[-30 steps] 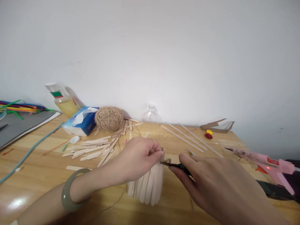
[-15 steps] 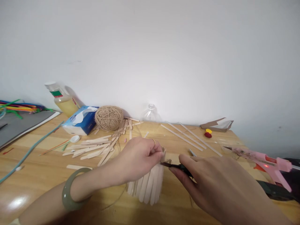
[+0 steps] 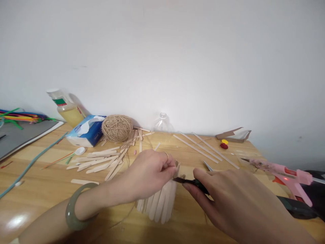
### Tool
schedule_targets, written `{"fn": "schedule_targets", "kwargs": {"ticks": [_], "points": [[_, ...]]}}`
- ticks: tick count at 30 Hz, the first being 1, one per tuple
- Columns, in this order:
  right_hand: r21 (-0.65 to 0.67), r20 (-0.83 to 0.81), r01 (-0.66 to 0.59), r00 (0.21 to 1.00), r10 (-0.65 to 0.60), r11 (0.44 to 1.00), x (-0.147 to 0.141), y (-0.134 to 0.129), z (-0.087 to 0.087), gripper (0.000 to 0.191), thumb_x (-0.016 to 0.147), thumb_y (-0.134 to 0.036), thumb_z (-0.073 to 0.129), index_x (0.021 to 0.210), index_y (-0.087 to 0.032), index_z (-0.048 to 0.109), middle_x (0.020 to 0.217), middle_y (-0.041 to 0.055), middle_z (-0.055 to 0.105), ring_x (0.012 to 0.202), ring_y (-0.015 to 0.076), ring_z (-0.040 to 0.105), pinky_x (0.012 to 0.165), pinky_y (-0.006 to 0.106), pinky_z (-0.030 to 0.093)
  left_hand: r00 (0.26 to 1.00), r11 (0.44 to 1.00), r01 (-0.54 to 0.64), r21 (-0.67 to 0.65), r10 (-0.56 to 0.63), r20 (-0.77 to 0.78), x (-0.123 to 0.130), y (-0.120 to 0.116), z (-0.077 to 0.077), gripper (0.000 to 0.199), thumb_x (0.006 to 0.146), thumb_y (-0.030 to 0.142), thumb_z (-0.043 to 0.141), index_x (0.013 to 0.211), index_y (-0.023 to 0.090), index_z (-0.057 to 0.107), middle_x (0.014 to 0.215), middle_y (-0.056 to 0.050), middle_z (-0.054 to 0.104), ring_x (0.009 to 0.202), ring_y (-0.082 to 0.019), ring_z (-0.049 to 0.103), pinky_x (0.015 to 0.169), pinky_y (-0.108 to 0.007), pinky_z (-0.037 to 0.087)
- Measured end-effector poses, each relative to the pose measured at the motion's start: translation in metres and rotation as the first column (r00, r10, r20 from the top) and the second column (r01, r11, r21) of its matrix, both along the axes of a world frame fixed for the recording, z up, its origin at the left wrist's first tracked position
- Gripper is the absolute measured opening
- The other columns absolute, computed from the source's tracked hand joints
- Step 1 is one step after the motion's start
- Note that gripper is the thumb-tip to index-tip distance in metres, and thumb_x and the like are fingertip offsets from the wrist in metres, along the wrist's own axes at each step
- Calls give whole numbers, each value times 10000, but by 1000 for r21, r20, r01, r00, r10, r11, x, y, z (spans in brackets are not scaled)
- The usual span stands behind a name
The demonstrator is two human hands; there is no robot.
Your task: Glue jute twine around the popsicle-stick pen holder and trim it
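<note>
In the head view, a piece made of wooden craft sticks (image 3: 160, 206) set side by side stands at the middle front, its upper part behind my left hand (image 3: 158, 174). My left fingers are pinched at its top right edge; whether they also hold twine there is hidden. My right hand (image 3: 223, 198) is closed around a black-handled tool with a narrow dark blade (image 3: 179, 180). The blade's tip points left, at the edge beside my left fingertips. Brown material (image 3: 182, 176) shows just behind the blade. A silver pointed tip (image 3: 207, 165) sticks out beyond my right hand.
Loose craft sticks (image 3: 101, 159) lie left, before a twine ball (image 3: 117, 127) and a tissue box (image 3: 86, 131). Clear glue sticks (image 3: 200, 149) lie behind my hands. A pink glue gun (image 3: 286, 174) with a lit red light rests at right. A clear bottle top (image 3: 162, 122) stands by the wall.
The view has shifted very slightly. Both hands keep nearly the same pose, with the blade still at the edge of the craft-stick piece.
</note>
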State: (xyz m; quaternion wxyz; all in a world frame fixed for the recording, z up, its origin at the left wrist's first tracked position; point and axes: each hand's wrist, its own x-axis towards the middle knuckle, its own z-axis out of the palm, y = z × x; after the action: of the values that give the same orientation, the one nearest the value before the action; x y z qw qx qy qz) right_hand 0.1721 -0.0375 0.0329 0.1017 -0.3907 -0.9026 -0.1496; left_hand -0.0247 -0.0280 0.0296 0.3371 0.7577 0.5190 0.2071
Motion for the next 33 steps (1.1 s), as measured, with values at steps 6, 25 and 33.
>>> {"fn": "schedule_targets", "kwargs": {"ticks": [6, 25, 33], "points": [[-32, 12, 11, 1000, -11, 999, 1, 0, 0, 264, 866, -371, 428, 632, -262, 477, 454, -17, 544, 377, 202, 492, 468, 285, 110, 1000, 1000, 0, 1, 0, -3, 0, 0, 0, 231, 820, 243, 445, 613, 174, 521, 489, 61, 397, 477, -94, 363, 470, -215, 241], [-38, -104, 1, 995, -5, 999, 5, 8, 2, 299, 899, -370, 420, 640, -242, 496, 468, -45, 552, 384, 152, 487, 440, 284, 176, 982, 991, -120, -51, 126, 142, -4, 3, 4, 249, 830, 294, 442, 619, 171, 492, 532, 57, 404, 514, -99, 373, 500, -222, 270], [103, -175, -2, 984, 20, 995, -3, 20, 3, 299, 944, -328, 292, 1132, -206, 490, 767, 29, 591, 568, 164, 584, 448, 257, 359, 641, 952, -165, -256, 301, 706, -12, 26, -11, 251, 823, 377, 543, 722, 166, 453, 585, 64, 416, 542, -85, 364, 543, -221, 295]]}}
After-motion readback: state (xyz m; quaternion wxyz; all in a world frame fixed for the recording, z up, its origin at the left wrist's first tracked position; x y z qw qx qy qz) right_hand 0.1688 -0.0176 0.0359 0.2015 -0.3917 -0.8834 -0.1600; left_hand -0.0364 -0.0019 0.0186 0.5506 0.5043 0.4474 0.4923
